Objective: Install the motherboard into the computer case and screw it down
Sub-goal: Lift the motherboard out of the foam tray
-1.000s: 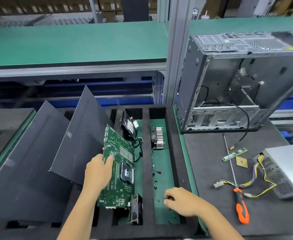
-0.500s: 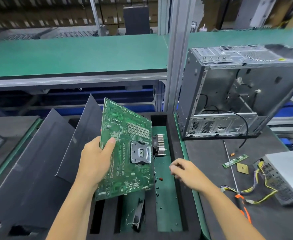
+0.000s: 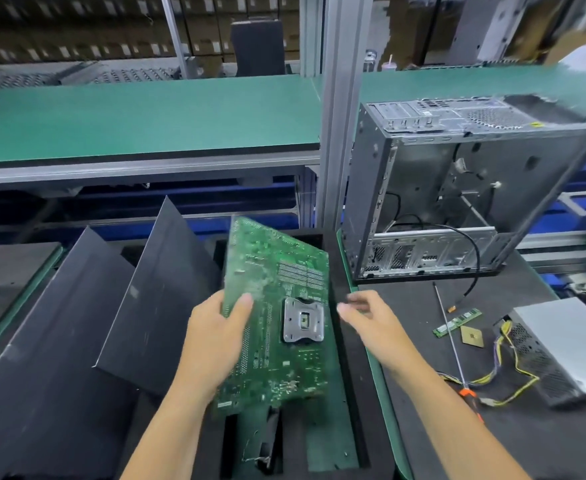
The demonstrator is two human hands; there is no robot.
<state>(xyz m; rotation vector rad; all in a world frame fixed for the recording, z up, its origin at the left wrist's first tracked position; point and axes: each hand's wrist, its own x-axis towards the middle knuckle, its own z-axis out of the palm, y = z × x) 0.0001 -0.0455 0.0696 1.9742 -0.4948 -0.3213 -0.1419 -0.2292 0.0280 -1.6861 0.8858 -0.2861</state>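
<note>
Motherboard (image 3: 277, 317) now clearing the foam tray (image 3: 336, 341) at the tabletop's left side, left hand (image 3: 215, 341) gripping its left edge; right hand (image 3: 371, 318) is reaching in, fingers released, holding nothing. Computer case (image 3: 457, 188) is waiting open at the far right; screwing not yet begun.

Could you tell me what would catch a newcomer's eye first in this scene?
Most striking is the green motherboard, held up over the black foam tray at centre, the left hand with its grip on the board's left edge and the right hand open just beside it. Next comes the open metal computer case standing at the right rear. An orange-handled screwdriver lies on the mat in front of it.
</note>
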